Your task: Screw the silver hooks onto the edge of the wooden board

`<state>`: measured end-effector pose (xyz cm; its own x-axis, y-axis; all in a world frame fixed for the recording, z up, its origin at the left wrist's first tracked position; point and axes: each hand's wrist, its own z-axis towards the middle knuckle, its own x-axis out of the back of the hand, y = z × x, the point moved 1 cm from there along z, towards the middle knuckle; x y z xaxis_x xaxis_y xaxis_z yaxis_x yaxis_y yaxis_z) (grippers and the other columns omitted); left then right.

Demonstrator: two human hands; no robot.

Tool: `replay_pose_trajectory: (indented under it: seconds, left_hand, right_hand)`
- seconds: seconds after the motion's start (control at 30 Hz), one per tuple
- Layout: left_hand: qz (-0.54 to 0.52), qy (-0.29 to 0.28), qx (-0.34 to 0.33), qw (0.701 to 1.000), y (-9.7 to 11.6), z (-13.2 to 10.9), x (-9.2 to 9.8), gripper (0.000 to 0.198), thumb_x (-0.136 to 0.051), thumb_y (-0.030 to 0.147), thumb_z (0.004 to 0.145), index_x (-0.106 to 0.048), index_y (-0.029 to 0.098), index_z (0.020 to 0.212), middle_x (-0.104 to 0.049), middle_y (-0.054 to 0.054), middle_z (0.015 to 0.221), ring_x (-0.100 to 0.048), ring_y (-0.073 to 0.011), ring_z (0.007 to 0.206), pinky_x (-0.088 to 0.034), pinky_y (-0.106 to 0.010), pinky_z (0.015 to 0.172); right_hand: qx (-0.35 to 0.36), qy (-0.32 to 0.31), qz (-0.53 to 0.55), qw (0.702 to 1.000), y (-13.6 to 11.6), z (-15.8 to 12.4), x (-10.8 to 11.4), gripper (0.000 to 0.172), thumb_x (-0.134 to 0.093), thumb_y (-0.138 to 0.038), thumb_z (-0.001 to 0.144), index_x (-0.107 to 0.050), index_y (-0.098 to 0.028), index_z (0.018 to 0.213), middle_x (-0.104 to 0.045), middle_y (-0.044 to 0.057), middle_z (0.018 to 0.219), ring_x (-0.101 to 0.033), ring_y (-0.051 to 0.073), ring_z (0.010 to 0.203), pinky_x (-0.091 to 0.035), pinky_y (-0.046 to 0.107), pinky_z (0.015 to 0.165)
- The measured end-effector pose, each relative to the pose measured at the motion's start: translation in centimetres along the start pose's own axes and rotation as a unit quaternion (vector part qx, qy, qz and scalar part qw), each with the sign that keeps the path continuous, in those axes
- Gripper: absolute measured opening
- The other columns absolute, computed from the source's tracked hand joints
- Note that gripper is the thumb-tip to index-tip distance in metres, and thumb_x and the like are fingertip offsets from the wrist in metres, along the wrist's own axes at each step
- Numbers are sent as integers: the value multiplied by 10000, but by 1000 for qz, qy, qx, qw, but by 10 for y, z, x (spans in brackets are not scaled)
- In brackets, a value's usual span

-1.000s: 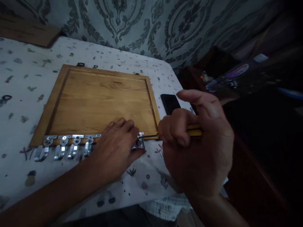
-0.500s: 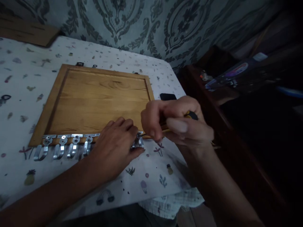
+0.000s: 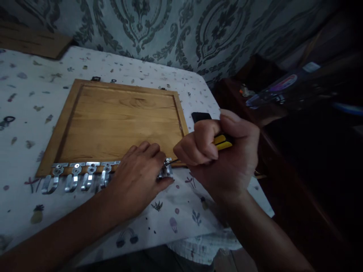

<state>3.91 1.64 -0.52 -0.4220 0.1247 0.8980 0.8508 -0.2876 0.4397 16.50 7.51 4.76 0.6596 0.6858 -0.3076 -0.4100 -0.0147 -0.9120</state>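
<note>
A framed wooden panel (image 3: 121, 121) lies flat, with a row of silver metal hooks (image 3: 75, 176) along its near edge. My left hand (image 3: 140, 170) rests over that edge, its fingers and thumb closed around the rightmost metal hook (image 3: 169, 170) and partly covering it. My right hand (image 3: 224, 155) grips a screwdriver (image 3: 223, 145) by its yellow and black handle. The thin shaft points left, and its tip meets the top of the held hook, where my left fingers are close by.
A patterned cloth covers the table (image 3: 159, 226). Beyond the panel's right side lies a dark flat object (image 3: 200, 116). Cardboard (image 3: 34, 39) sits at the far left, against a patterned wall. A clear plastic bottle (image 3: 279, 88) lies to the right, past the table edge.
My right hand has rotated around the screwdriver: the thumb has swung up to the top, and more of the yellow handle shows. My left hand stays on the hook.
</note>
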Motion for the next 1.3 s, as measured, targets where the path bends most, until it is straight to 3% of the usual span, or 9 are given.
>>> replay_pose_trajectory:
  seconds: [0.13,0.4,0.63,0.8,0.87,1.1,1.3]
  left_hand:
    - [-13,6,-7,1000,-1,-2,-2,257,-760,368,861,-692,175,1018,-676,-67,1073,-587,-300,1068,-463,-478,914]
    - [-15,25,-22,999,-2,-2,0,253,-773,356,851,-692,151,977,-633,-60,966,-582,-292,990,-467,-463,842]
    - [-11,41,-30,999,-3,-4,-3,242,-779,355,846,-661,157,918,-631,-53,954,-576,-276,973,-467,-446,838]
    - [-1,36,-35,999,-2,-4,-2,252,-763,360,861,-655,149,946,-627,-62,967,-572,-281,981,-472,-452,845]
    - [-1,34,-34,999,-2,-4,-1,253,-765,354,859,-657,144,951,-626,-64,963,-574,-288,984,-476,-459,843]
    - [-3,43,-30,999,-1,-4,0,257,-790,336,835,-666,139,944,-628,-63,943,-586,-294,980,-487,-459,837]
    - [-4,33,-31,999,-1,-2,-1,267,-795,347,830,-670,140,943,-637,-68,972,-588,-294,988,-492,-464,846]
  right_hand:
    - [36,130,-36,990,3,-9,-16,555,-517,-385,920,-308,-191,445,-204,-75,401,-200,37,350,-252,210,394]
    - [63,150,-45,986,3,-12,-18,544,-517,-363,898,-267,-185,449,-186,-71,382,-200,40,331,-228,212,370]
    - [64,114,-45,990,-2,-17,-14,561,-541,-368,912,-260,-171,468,-188,-66,404,-227,42,343,-226,218,379]
    - [90,243,4,966,-16,-18,-15,554,-577,-247,879,-176,-173,504,-182,-70,443,-208,36,351,-237,222,392]
    - [104,268,9,958,-17,-17,-16,536,-565,-215,868,-177,-174,500,-180,-68,441,-193,34,342,-223,227,378]
    - [103,233,-20,967,1,-14,-11,535,-577,-317,852,-233,-188,463,-131,-69,424,-186,49,335,-207,216,364]
    - [116,228,-5,967,4,-13,-10,534,-592,-290,855,-240,-180,470,-155,-74,430,-194,37,328,-212,198,369]
